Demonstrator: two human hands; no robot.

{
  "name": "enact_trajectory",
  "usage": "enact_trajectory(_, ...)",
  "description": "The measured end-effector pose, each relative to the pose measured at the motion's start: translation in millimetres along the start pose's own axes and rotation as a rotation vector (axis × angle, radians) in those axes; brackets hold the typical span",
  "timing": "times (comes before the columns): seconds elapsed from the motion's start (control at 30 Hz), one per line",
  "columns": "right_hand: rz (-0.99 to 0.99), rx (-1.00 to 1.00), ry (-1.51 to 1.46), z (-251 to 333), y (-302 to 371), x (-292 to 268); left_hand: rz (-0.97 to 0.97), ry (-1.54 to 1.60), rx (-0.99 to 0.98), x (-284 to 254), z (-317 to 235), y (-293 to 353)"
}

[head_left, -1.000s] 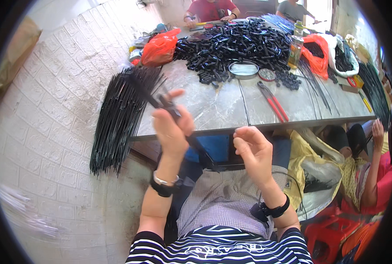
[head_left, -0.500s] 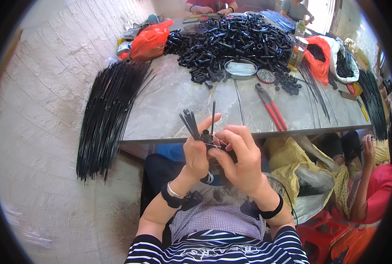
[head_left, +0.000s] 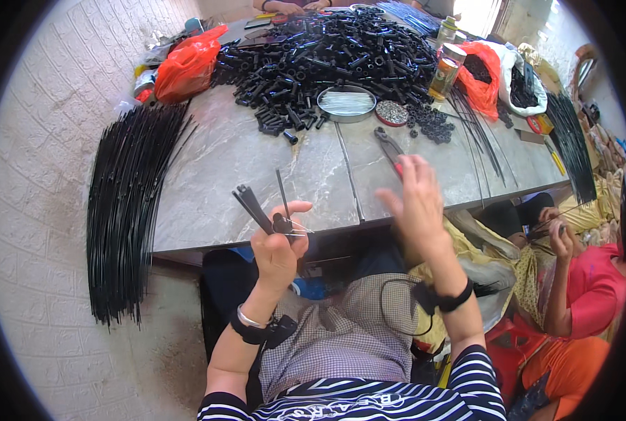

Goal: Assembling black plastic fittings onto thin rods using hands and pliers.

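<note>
My left hand (head_left: 274, 254) is closed around several thin black rods (head_left: 251, 205), whose ends stick up past the fingers. In the same grip are a short black tubular piece (head_left: 282, 223), a single upright black rod (head_left: 281, 186) and a few thin whitish strands (head_left: 300, 229). My right hand (head_left: 422, 196) is apart from them, its thumb and fingers outstretched and nothing visible in it. It hovers over the red-handled cutters (head_left: 389, 143) on the table, covering most of their handles. I cannot tell whether it touches them.
A heap of black tubes (head_left: 341, 63) covers the far table (head_left: 208, 175). Near it stand a tin of whitish strips (head_left: 347, 116), a tin of small metal pieces (head_left: 391, 125) and black rings (head_left: 429, 123). Long black rods (head_left: 127, 210) overhang the left edge. A co-worker (head_left: 597, 291) sits at right.
My right hand has let go of the piece in my left hand, moved right and forward to the cutters, and opened. My left hand keeps its hold. The view has shifted.
</note>
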State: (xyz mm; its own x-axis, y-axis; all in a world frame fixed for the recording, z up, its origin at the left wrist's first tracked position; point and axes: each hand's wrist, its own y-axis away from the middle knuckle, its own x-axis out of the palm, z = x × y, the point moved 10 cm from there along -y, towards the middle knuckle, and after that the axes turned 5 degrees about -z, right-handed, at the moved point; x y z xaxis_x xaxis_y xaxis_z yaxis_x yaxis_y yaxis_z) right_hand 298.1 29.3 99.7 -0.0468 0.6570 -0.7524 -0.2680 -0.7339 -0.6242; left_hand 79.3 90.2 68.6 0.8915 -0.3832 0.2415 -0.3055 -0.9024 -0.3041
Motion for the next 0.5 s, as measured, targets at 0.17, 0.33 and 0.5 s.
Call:
enact_trajectory(0.17, 0.306, 0.121, 0.209, -72.6, -3.1, 69.4, 0.003, -0.008, 0.02, -2.6, 9.1, -9.8)
enact_trajectory(0.33, 0.716, 0.514, -0.721, -25.8, 13.2, 43.0, -0.018, 0.012, -0.014, -14.8, 6.0, -18.7)
enact_trajectory(0.5, 0.777, -0.009, -0.773, 58.4, 55.7, 13.8, -0.018, 0.008, -0.071, -18.0, 11.7, -21.0)
